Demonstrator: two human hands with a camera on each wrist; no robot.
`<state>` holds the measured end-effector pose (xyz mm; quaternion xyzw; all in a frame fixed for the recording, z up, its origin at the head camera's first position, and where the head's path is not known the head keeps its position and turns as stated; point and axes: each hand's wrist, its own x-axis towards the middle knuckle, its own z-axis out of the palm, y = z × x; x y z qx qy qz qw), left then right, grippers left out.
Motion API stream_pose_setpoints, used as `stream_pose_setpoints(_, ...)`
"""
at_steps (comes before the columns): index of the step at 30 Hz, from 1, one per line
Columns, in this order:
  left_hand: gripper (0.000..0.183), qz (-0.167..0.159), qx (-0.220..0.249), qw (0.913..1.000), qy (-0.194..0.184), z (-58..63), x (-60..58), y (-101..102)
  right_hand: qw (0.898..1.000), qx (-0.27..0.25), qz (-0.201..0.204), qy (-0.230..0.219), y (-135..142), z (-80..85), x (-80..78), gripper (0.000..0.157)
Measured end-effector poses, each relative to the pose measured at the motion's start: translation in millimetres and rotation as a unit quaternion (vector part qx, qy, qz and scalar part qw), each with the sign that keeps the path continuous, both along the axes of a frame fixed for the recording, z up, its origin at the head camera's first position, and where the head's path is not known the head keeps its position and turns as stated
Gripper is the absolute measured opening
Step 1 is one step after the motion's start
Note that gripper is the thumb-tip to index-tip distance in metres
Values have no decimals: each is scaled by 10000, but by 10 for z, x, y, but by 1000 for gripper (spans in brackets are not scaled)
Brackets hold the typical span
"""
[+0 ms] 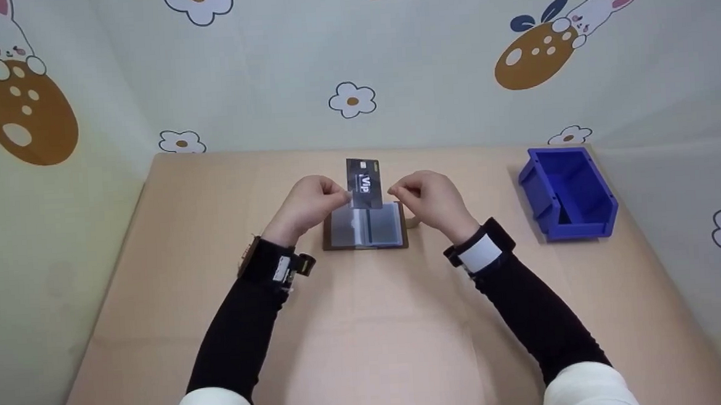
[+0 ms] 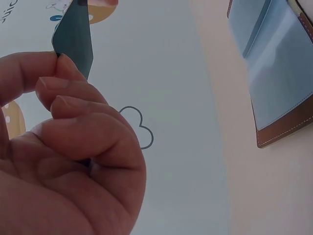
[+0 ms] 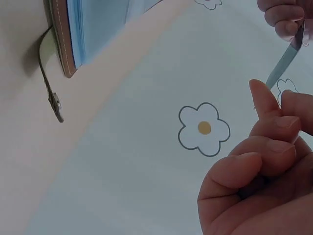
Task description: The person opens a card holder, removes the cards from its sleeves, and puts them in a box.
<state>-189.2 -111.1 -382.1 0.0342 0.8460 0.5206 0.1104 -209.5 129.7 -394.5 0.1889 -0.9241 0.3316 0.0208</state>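
My left hand [image 1: 313, 200] pinches the left edge of a dark VIP card [image 1: 364, 177] between thumb and index finger. The card is upright over the card holder [image 1: 366, 248], which lies spread on the table with its clear sleeves showing and a brown border round them. My right hand [image 1: 435, 200] is beside the card's right edge, with a small gap between them in the head view. Its fingers are curled, thumb and index finger close together, and hold nothing. In the right wrist view, the holder's strap [image 3: 53, 98] sticks out from its side.
A blue plastic bin [image 1: 540, 208] stands at the table's right side, a dark sliver visible inside it. The tan table [image 1: 212, 192] meets a pale curtain [image 1: 279, 71] printed with flowers and rabbits at its far edge.
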Motion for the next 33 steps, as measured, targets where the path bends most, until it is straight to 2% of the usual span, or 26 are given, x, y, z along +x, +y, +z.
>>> stream_pose_setpoints(4, 27, -61, -18, 10000, -22, -6, 19, 35, 9997, -123, -10, -227, -46, -23, 27, 20)
stream_pose_setpoints(16, 23, -130, -11, 9999, -18, -56, 14, 60, 9989, -387, 40, -245, -113, -13, 45, 16)
stream_pose_setpoints(23, 30, -166, -41, 9999, -15, -67, 20, 67, 9982, -509, 9, -332, -120, -27, 34, 18)
stream_pose_setpoints(33, 34, -201, -148, 9997, 43, -99, 20, 77, 9959, -559, -112, -697, -132, -32, 36, 20)
